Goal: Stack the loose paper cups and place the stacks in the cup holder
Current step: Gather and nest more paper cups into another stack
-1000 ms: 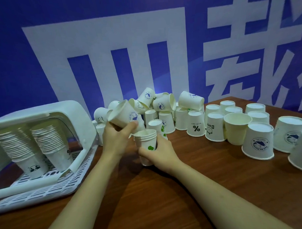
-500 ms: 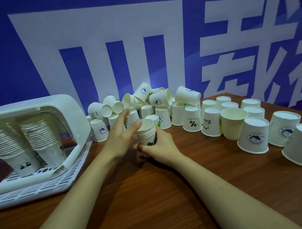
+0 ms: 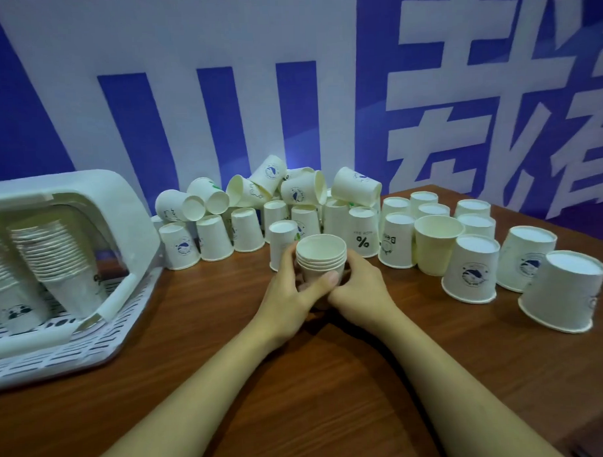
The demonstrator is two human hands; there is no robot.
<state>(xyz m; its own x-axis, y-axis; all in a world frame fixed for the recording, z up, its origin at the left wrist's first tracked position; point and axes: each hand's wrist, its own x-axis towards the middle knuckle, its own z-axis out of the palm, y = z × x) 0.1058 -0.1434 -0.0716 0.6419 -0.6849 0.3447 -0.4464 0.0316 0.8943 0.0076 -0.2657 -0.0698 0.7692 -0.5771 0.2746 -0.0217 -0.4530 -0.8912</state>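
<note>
Both the left hand and right hand wrap curled fingers around the short nested stack of white paper cups. Squeeze gently and keep the rims level before adding another, I'd say.

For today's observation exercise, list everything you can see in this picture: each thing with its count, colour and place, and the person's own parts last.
Held stack of cups: one stack, about five rims showing, cream, upright at table centre.
Loose paper cups: dozens, white, mostly upside down along the back and right; several lie tipped on top of the pile.
Upright loose cup: one, cream, among the right group.
Cup holder: one, white plastic, slotted base, at left.
Stacks in the holder: two visible, white, leaning.
Table: one, brown wood.
Backdrop: blue with large white characters.
Left hand: grips the held stack's left side.
Right hand: grips its right side.
</note>
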